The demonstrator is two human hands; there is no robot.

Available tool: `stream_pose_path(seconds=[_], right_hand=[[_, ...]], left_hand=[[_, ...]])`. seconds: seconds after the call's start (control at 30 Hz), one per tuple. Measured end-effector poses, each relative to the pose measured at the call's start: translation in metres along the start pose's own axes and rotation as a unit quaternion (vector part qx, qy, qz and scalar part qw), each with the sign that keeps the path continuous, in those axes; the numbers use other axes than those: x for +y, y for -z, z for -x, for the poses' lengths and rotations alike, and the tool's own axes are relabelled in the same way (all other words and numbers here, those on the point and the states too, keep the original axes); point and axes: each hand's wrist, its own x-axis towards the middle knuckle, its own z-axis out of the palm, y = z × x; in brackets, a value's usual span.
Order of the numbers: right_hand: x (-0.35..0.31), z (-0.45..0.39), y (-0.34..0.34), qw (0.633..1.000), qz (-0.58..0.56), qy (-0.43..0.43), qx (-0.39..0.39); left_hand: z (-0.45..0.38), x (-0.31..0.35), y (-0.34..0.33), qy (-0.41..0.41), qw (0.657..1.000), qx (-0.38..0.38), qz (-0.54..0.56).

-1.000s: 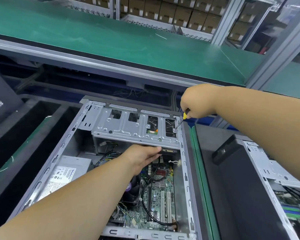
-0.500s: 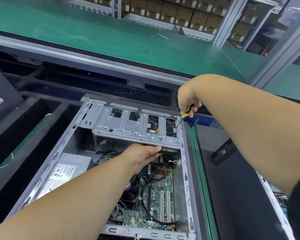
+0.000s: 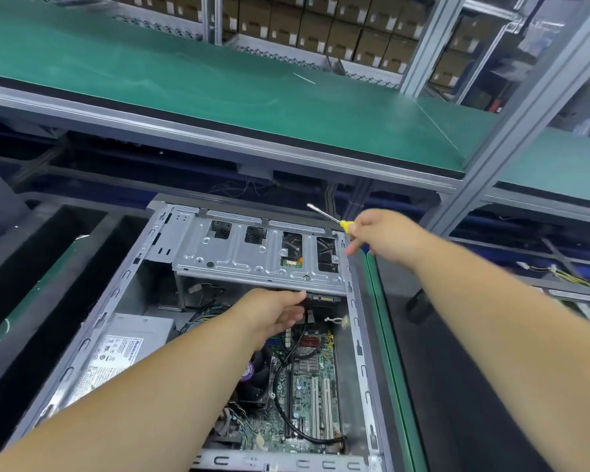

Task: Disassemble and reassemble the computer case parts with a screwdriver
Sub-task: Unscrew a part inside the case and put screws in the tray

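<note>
An open grey computer case (image 3: 360,338) lies on its side in front of me, motherboard (image 3: 307,379) exposed. A silver drive cage (image 3: 252,264) spans its far end. My left hand (image 3: 273,311) reaches under the cage's near edge and holds it there, fingertips hidden below the metal. My right hand (image 3: 385,238) hovers just beyond the cage's right corner, gripping a yellow-handled screwdriver (image 3: 331,218) whose shaft points up and to the left, clear of the cage. One finger of that hand points down toward the corner.
A power supply (image 3: 123,349) sits in the case's left half, a CPU fan (image 3: 256,376) beside the board. A green-topped shelf (image 3: 218,83) runs overhead behind the case. Dark foam trays (image 3: 31,284) lie left; a dark case panel (image 3: 457,386) lies right.
My right hand has lifted the screwdriver off the screw at the cage's right corner and swung its tip up and left. The left hand stays under the cage.
</note>
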Motion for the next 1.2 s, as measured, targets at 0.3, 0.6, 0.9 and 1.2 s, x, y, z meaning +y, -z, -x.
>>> stream_pose_path(seconds=[0.3, 0.6, 0.9, 1.2], right_hand=[[0.034, 0.003, -0.075, 0.978, 0.072, 0.089, 0.176], [0.013, -0.006, -0.092, 0.973, 0.121, 0.080, 0.181], [-0.058, 0.054, -0.116, 0.980, -0.121, 0.053, 0.150], [-0.214, 0.130, -0.193, 0.959, -0.274, 0.059, 0.032]], left_hand=[[0.057, 0.029, 0.000, 0.012, 0.972, 0.019, -0.235], [0.112, 0.023, 0.050, -0.186, 0.913, 0.176, -0.317], [0.160, 0.023, 0.125, -0.258, 0.914, 0.204, -0.239], [0.194, 0.025, 0.223, -0.295, 0.912, 0.110, -0.263]])
